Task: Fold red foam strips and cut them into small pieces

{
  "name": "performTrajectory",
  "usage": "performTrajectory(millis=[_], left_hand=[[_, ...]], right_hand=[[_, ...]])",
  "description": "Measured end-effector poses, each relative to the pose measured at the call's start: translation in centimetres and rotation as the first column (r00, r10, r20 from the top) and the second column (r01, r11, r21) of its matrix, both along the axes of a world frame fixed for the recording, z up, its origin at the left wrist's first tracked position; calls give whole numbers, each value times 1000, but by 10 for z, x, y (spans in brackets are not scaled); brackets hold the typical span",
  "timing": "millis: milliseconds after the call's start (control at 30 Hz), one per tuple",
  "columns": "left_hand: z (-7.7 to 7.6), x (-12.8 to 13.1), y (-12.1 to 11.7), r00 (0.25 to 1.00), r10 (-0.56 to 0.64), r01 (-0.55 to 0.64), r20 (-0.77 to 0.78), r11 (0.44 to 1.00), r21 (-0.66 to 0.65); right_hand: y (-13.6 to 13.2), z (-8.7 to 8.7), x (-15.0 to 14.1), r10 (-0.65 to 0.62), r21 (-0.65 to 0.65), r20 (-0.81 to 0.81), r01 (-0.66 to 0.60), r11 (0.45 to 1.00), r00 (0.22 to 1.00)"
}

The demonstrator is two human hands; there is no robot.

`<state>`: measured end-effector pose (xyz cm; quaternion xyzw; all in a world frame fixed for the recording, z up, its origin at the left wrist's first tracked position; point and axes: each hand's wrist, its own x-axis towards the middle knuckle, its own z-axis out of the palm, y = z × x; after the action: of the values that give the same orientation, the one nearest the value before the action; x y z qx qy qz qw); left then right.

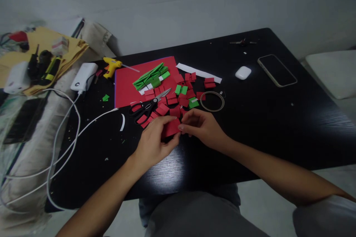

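Note:
Between both hands, just above the near part of the table, is a small piece of red paper [170, 128]. My left hand [155, 139] grips it by its left side, thumb below and fingers above. The fingertips of my right hand [204, 127] pinch its right edge. Just beyond lie several folded red paper pieces [171, 99] in a loose pile, with a few green ones [181, 89] among them. Black-handled scissors [151, 105] rest on the pile, blades towards the upper right. A roll of tape [212, 101] lies flat beyond my right hand.
Red sheets [128, 89] carry folded green paper strips [151, 77]. A yellow glue gun [111, 67], a white power bank [84, 76] and a looping white cable [79, 129] are on the left. A white strip [198, 73], an earbud case [243, 73] and a phone [277, 70] lie right.

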<state>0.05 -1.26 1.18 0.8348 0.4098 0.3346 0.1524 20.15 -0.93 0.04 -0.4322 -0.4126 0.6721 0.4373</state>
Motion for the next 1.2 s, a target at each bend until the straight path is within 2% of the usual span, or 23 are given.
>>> performTrajectory(millis=[267,467,633,800,1000,1200], left_hand=[[-1,-2,-1,999,-41,41,-19,999,7],[-3,-2,1,992,-118,120,-55,992,46],[-5,-2,3,991,-116,121,-72,991,62],[-5,-3,3,988,-133,140,-74,986,89],[-5,-4,5,984,-146,157,-100,981,112],[-3,-4,6,982,-154,168,-107,977,128]], right_hand=[[1,-2,0,4,-19,7,-4,1000,1000],[1,-6,-1,5,-16,8,-5,1000,1000],[1,-6,1,13,0,39,-13,1000,999],[2,-4,5,81,19,122,-83,996,989],[3,-4,5,82,22,86,-84,996,993],[5,-5,7,119,-15,122,-118,993,985]])
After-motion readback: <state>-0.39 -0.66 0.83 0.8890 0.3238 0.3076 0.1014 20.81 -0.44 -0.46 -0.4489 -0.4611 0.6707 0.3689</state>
